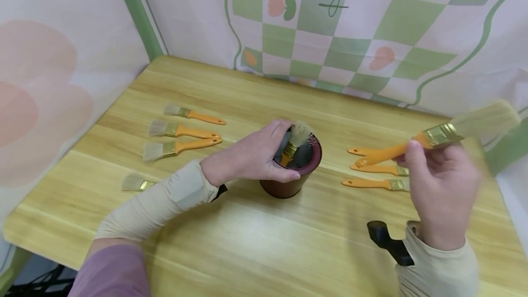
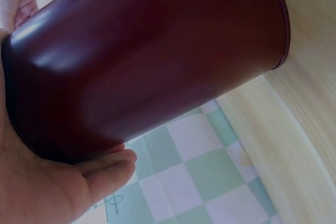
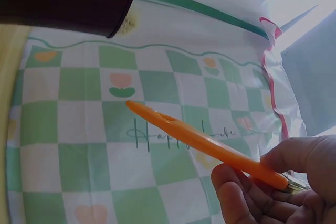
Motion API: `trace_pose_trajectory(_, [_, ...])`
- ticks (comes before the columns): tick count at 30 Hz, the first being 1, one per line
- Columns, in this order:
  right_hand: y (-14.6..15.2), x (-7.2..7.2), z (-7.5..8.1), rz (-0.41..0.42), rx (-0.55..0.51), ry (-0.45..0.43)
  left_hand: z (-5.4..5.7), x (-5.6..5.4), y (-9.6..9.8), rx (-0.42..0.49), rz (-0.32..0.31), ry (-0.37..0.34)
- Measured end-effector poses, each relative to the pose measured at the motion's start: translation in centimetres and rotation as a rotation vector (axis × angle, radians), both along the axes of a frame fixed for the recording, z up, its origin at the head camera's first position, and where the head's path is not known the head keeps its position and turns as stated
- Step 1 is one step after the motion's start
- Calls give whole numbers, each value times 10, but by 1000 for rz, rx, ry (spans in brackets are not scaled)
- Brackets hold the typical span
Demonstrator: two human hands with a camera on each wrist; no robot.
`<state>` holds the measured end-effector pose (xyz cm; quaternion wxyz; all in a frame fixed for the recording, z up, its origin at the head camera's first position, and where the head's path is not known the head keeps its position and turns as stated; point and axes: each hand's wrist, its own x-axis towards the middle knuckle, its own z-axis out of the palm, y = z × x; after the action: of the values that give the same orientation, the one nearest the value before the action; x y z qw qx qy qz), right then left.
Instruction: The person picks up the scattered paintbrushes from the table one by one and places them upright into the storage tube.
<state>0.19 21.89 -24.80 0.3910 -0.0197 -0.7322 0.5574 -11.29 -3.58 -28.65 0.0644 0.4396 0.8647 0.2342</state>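
Observation:
On the table stands a dark red, leather-like cup (image 1: 284,189), and my left hand (image 1: 255,155) grips it at the rim, thumb and fingers on opposite sides. Inside the cup, a paintbrush (image 1: 300,134) leans with its bristles up, beside dark grey rounded shapes. My right hand (image 1: 445,187) pinches another paintbrush (image 1: 392,151) near its metal ferrule. That brush is in the air to the right of the cup, its orange handle pointing left and its bristles right. In the left wrist view the cup's smooth side (image 2: 157,61) fills much of the picture.
Several orange-handled brushes (image 1: 198,143) lie left of the cup, one partly hidden by my left forearm. More brushes (image 1: 371,184) lie to its right, partly behind my right hand. A checked fabric (image 1: 313,13) hangs behind the wooden table (image 1: 247,251).

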Motion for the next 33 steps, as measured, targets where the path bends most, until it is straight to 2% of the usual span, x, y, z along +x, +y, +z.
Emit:
trace_pose_trajectory(2, [-4, -2, -1, 35, 13, 33, 0, 0, 0, 1, 0, -1])
trace_pose_trajectory(6, [-10, -4, -4, 47, 35, 43, 0, 0, 0, 4, -1, 0])
trace_pose_trajectory(12, [-24, -8, -13, 88, 151, 68, -1, -1, -1, 16, -5, 5])
trace_pose_trajectory(14, [-29, -10, -15, 127, 118, 112, -1, -1, -1, 18, -7, 6])
trace_pose_trajectory(19, [-42, -16, -15, 254, -59, 249, -1, -1, -1, 6, -4, 0])
trace_pose_trajectory(21, [-47, -18, -14, 267, -71, 275, 0, -2, -1, -2, -3, -3])
trace_pose_trajectory(24, [-56, -21, -14, 234, 35, 239, -1, -2, -1, -4, -4, -1])
trace_pose_trajectory(29, [-68, -21, -20, 205, 263, 94, -2, -2, -1, 23, -17, 19])
trace_pose_trajectory(33, [-73, -22, -25, 202, 353, 26, -3, -2, 0, 53, -30, 28])
